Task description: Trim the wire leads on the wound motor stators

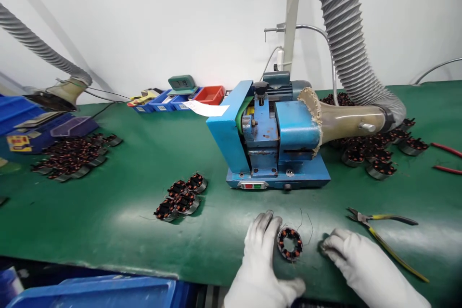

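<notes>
A motor stator with copper windings lies on the green mat, with thin loose wires sticking up from it. My left hand, in a white glove, is beside its left edge with fingers stretched out and thumb apart. Whether the fingers touch the rim I cannot tell. My right hand, also gloved, is just right of the stator with its fingers curled together. Anything between those fingertips is hidden. Yellow-and-black handled cutting pliers lie open on the mat, right of my right hand.
A blue belt machine stands ahead, joined to a ribbed hose. Several stators sit left of it; more piles lie far left and right. Red-handled pliers are at the right edge. A blue bin sits below the front edge.
</notes>
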A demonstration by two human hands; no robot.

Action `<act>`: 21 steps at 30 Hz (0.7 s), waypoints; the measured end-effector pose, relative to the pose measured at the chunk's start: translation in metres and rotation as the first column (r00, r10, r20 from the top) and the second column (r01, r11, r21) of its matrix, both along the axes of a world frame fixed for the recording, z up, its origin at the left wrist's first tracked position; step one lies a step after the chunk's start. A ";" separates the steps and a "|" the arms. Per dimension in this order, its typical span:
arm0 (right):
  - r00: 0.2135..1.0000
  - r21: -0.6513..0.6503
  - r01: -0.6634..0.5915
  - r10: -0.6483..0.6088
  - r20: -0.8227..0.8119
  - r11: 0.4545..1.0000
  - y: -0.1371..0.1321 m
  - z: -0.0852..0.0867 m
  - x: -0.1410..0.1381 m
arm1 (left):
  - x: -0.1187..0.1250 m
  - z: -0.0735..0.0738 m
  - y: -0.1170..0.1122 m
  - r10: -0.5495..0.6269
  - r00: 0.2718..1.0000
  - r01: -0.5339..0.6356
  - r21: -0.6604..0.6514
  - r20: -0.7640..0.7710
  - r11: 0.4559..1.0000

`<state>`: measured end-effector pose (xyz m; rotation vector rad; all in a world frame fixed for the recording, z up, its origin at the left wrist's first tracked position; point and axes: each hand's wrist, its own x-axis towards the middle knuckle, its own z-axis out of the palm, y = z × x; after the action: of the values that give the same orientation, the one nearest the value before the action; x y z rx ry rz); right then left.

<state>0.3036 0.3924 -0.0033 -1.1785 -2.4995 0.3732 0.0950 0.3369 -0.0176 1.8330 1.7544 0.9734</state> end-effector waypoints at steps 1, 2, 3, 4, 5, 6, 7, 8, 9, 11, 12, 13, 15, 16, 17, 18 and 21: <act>0.997 -0.033 0.001 -0.003 -0.076 0.999 0.002 0.005 0.000 | -0.002 0.002 -0.001 -0.029 0.995 0.038 -0.093 0.097 0.995; 0.988 -0.054 -0.012 0.003 -0.157 0.998 0.003 0.009 -0.001 | -0.002 0.004 0.000 -0.039 0.980 0.075 -0.185 0.194 0.980; 0.974 -0.051 -0.035 0.022 -0.227 0.998 0.004 0.012 -0.005 | 0.000 0.005 0.002 -0.033 0.963 0.103 -0.253 0.266 0.962; 0.964 -0.025 -0.063 0.055 -0.259 0.998 0.004 0.014 -0.009 | 0.003 0.005 0.005 -0.035 0.954 0.121 -0.276 0.297 0.953; 0.966 0.013 -0.090 0.091 -0.242 0.996 0.004 0.014 -0.015 | 0.006 0.004 0.009 -0.049 0.957 0.127 -0.261 0.287 0.957; 0.976 0.054 -0.103 0.112 -0.188 0.993 0.004 0.013 -0.022 | 0.009 0.002 0.012 -0.067 0.969 0.120 -0.216 0.236 0.969; 0.987 0.085 -0.100 0.110 -0.121 0.991 0.003 0.011 -0.027 | 0.012 -0.001 0.015 -0.080 0.983 0.108 -0.164 0.165 0.981; 0.994 0.103 -0.087 0.094 -0.063 0.991 0.002 0.008 -0.032 | 0.014 -0.004 0.017 -0.089 0.992 0.100 -0.121 0.094 0.988; 0.997 0.115 -0.066 0.070 -0.031 0.991 0.001 0.005 -0.036 | 0.015 -0.006 0.017 -0.095 0.995 0.098 -0.094 0.041 0.991; 0.999 0.125 -0.030 0.035 -0.036 0.992 -0.002 -0.001 -0.040 | 0.014 -0.008 0.015 -0.093 0.996 0.093 -0.052 -0.003 0.994; 0.998 0.128 -0.024 0.031 -0.054 0.992 -0.004 -0.003 -0.040 | 0.013 -0.008 0.013 -0.085 0.996 0.085 -0.020 -0.004 0.996; 0.997 0.134 -0.023 0.032 -0.068 0.991 -0.006 -0.004 -0.038 | 0.012 -0.007 0.011 -0.076 0.997 0.076 0.011 -0.001 0.997; 0.997 0.150 -0.030 0.041 -0.073 0.988 -0.010 -0.007 -0.028 | 0.011 -0.004 0.010 -0.054 0.998 0.054 0.050 0.007 0.997; 0.997 0.146 -0.034 0.044 -0.068 0.989 -0.011 -0.009 -0.021 | 0.012 -0.002 0.010 -0.038 0.999 0.037 0.054 0.008 0.998; 0.997 0.138 -0.029 0.038 -0.067 0.990 -0.011 -0.010 -0.012 | 0.012 -0.001 0.011 -0.016 1.000 0.016 0.049 0.004 0.999; 0.997 0.131 -0.017 0.027 -0.076 0.991 -0.011 -0.011 -0.002 | 0.012 0.000 0.012 0.007 1.000 -0.006 0.042 -0.007 0.999; 0.984 0.129 0.034 -0.011 -0.178 0.991 -0.006 -0.009 0.025 | 0.011 0.006 0.014 0.035 0.996 -0.029 0.071 -0.087 0.997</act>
<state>0.3282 0.3864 -0.0123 -1.0727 -2.3182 0.2887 0.1060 0.3512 -0.0121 1.9235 1.8279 0.9918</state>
